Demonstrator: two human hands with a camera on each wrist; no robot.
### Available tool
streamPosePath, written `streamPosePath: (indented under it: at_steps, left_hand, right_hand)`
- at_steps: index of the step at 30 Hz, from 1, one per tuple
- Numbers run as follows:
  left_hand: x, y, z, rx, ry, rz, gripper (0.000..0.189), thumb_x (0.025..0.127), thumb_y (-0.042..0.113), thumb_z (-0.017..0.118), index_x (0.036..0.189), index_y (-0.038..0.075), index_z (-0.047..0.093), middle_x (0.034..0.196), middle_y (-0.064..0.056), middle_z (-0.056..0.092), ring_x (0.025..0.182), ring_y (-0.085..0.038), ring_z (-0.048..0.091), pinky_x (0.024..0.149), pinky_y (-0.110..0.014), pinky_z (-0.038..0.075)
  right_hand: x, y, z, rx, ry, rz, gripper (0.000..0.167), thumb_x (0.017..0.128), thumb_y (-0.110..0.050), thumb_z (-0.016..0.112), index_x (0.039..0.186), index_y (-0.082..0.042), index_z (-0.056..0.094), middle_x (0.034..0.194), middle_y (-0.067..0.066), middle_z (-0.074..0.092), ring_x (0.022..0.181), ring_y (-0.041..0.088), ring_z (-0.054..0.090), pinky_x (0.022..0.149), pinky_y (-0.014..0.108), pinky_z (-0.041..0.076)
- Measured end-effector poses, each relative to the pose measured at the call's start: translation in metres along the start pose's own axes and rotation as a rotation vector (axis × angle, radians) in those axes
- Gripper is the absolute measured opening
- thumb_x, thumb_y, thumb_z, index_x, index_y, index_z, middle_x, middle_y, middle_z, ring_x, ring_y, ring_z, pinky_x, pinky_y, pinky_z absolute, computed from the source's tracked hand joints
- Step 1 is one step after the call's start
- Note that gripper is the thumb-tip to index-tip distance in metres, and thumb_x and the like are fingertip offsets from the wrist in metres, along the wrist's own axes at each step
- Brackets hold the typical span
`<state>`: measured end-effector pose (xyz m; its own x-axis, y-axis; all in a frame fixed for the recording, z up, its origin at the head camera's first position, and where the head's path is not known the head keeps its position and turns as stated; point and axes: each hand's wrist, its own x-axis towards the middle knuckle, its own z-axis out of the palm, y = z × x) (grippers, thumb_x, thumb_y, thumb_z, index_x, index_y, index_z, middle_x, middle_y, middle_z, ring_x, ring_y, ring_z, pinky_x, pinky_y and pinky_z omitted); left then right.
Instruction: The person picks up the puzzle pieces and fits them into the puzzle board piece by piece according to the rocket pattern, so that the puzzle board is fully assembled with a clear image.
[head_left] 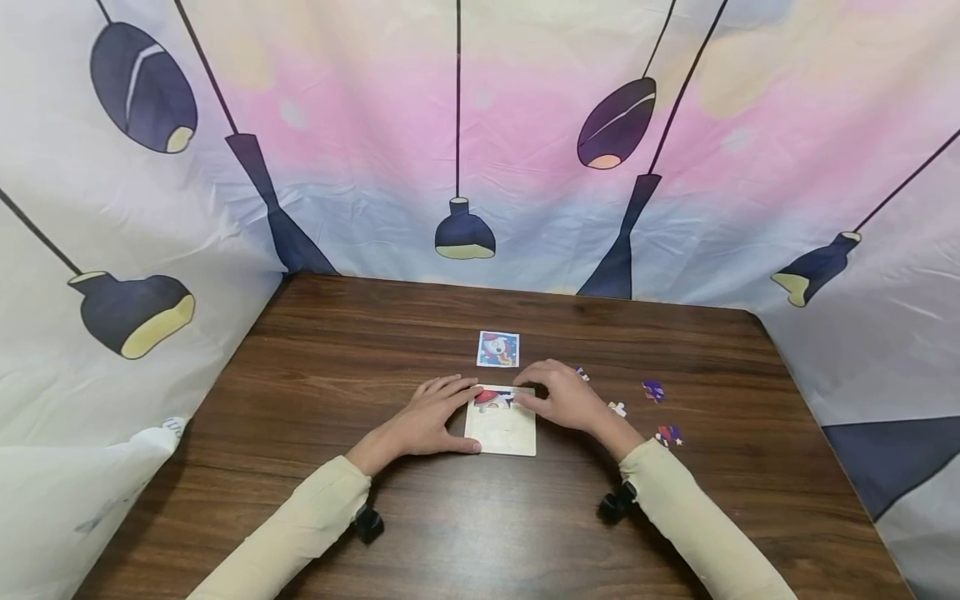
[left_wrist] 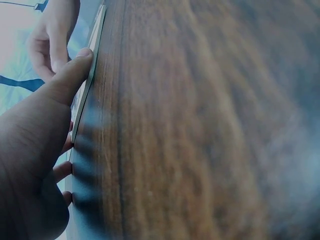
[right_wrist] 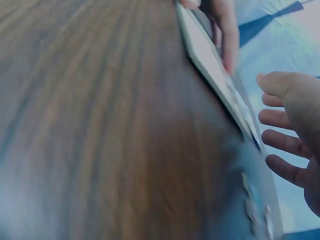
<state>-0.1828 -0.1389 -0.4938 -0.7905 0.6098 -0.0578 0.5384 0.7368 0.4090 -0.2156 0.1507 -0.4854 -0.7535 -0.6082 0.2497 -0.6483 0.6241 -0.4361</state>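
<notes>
A pale, square puzzle tray (head_left: 501, 435) lies flat on the table, with several jigsaw pieces (head_left: 491, 398) showing red, white and purple along its far edge. My left hand (head_left: 431, 419) rests at the tray's left side, thumb on the near left corner and fingertips at the far left corner. In the left wrist view its thumb (left_wrist: 82, 62) lies over the tray's edge. My right hand (head_left: 562, 398) is over the far right corner, thumb and forefinger beside the pieces. The right wrist view shows its fingers (right_wrist: 285, 142) spread and loosely bent, with no piece visible between them.
Beyond the tray lies a small picture card (head_left: 498, 349) of a white cartoon character in a red hat. Loose jigsaw pieces are scattered to the right, among them a purple one (head_left: 654, 391) and a red-and-purple one (head_left: 669, 435). Printed cloth (head_left: 390, 208) hangs around the wooden table (head_left: 360, 333).
</notes>
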Motion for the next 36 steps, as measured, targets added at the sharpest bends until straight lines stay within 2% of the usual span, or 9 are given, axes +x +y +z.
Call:
streamPosePath:
  at_steps: [6, 11, 19, 25, 36]
  left_hand:
    - [0.0, -0.001, 0.001, 0.0, 0.009, 0.005, 0.095, 0.085, 0.071, 0.069, 0.16, 0.021, 0.039, 0.165, -0.002, 0.033, 0.154, -0.032, 0.023, 0.119, -0.063, 0.019]
    - [-0.001, -0.001, 0.0, -0.003, 0.014, 0.009, 0.095, 0.085, 0.07, 0.07, 0.159, 0.02, 0.039, 0.165, -0.003, 0.034, 0.154, -0.033, 0.024, 0.118, -0.063, 0.019]
    - [-0.001, -0.001, 0.0, -0.009, 0.006, 0.005, 0.095, 0.085, 0.072, 0.068, 0.16, 0.021, 0.038, 0.166, -0.002, 0.032, 0.154, -0.033, 0.023, 0.118, -0.064, 0.019]
    - [-0.001, -0.001, -0.001, -0.007, 0.006, 0.006, 0.095, 0.085, 0.071, 0.068, 0.16, 0.021, 0.039, 0.165, -0.003, 0.033, 0.154, -0.033, 0.023, 0.119, -0.063, 0.019]
    - [-0.001, -0.001, 0.0, 0.002, 0.004, 0.004, 0.096, 0.085, 0.072, 0.067, 0.16, 0.021, 0.038, 0.166, -0.002, 0.032, 0.154, -0.033, 0.023, 0.119, -0.063, 0.019]
  right_hand:
    - [-0.02, 0.014, -0.022, -0.004, 0.08, 0.022, 0.031, 0.097, -0.032, 0.072, 0.121, -0.011, 0.076, 0.118, 0.003, 0.073, 0.11, 0.022, 0.066, 0.092, 0.047, 0.055]
    - [-0.037, 0.024, -0.039, -0.016, 0.103, 0.07, 0.035, 0.097, -0.034, 0.073, 0.123, -0.01, 0.075, 0.119, 0.004, 0.072, 0.108, 0.025, 0.066, 0.09, 0.049, 0.055]
    - [-0.067, 0.047, -0.06, -0.04, 0.182, 0.116, 0.032, 0.094, -0.028, 0.077, 0.119, -0.01, 0.076, 0.118, 0.007, 0.073, 0.112, 0.031, 0.066, 0.095, 0.055, 0.052]
    - [-0.095, 0.073, -0.073, -0.07, 0.267, 0.171, 0.029, 0.093, -0.022, 0.078, 0.117, -0.007, 0.076, 0.115, 0.011, 0.073, 0.109, 0.034, 0.066, 0.09, 0.058, 0.053]
    - [-0.123, 0.102, -0.087, -0.117, 0.239, 0.318, 0.032, 0.094, -0.022, 0.077, 0.12, -0.004, 0.074, 0.12, 0.021, 0.07, 0.115, 0.044, 0.061, 0.095, 0.065, 0.046]
